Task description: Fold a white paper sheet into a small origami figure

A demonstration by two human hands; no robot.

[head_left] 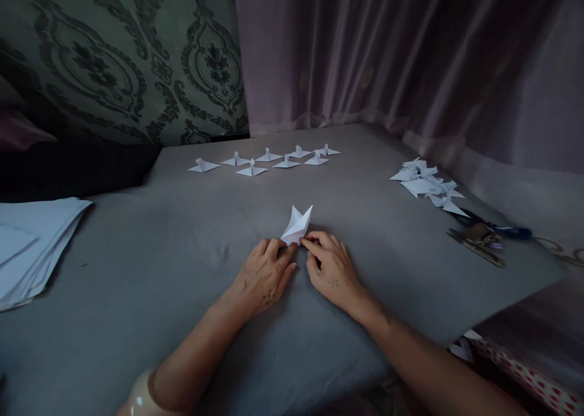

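A small folded white paper piece (297, 224) with two pointed tips rests on the grey cloth surface (182, 264) at the middle. My left hand (262, 276) pinches its near left corner with closed fingers. My right hand (329, 269) pinches the near right corner, fingertips pressed on the paper. Both hands lie low on the cloth, wrists toward me.
Several finished folded paper figures (267, 159) stand in rows at the far side. A heap of paper offcuts (426, 186) lies at the right, with scissors (483, 239) beside it. A stack of white sheets (31, 246) sits at the left edge. Curtain and patterned wall behind.
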